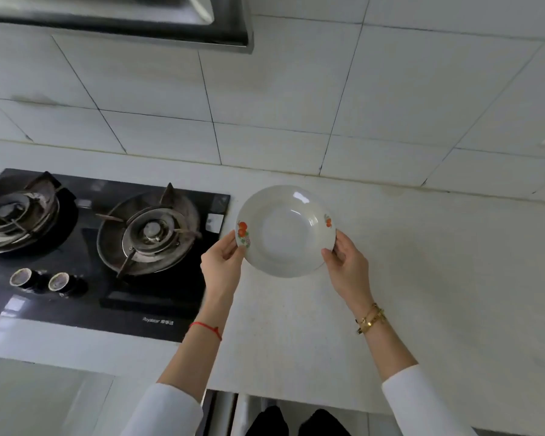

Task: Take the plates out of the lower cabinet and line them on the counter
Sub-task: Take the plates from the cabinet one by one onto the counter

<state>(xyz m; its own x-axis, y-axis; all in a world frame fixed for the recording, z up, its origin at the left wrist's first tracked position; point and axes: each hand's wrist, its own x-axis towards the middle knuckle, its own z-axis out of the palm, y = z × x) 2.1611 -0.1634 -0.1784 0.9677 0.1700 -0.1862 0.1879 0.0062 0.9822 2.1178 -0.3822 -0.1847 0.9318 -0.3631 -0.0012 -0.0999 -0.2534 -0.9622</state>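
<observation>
A white deep plate (285,231) with small orange fruit prints on its rim is over the pale counter (438,278), just right of the stove. My left hand (222,265) grips its left rim and my right hand (346,262) grips its right rim. Whether the plate rests on the counter or hangs slightly above it is unclear. The lower cabinet (230,413) shows only as a dark gap with a door edge below the counter's front edge.
A black glass gas stove (85,294) with two burners (148,229) and two knobs fills the counter's left side. A range hood (139,20) hangs above it. White wall tiles (296,105) stand behind the counter.
</observation>
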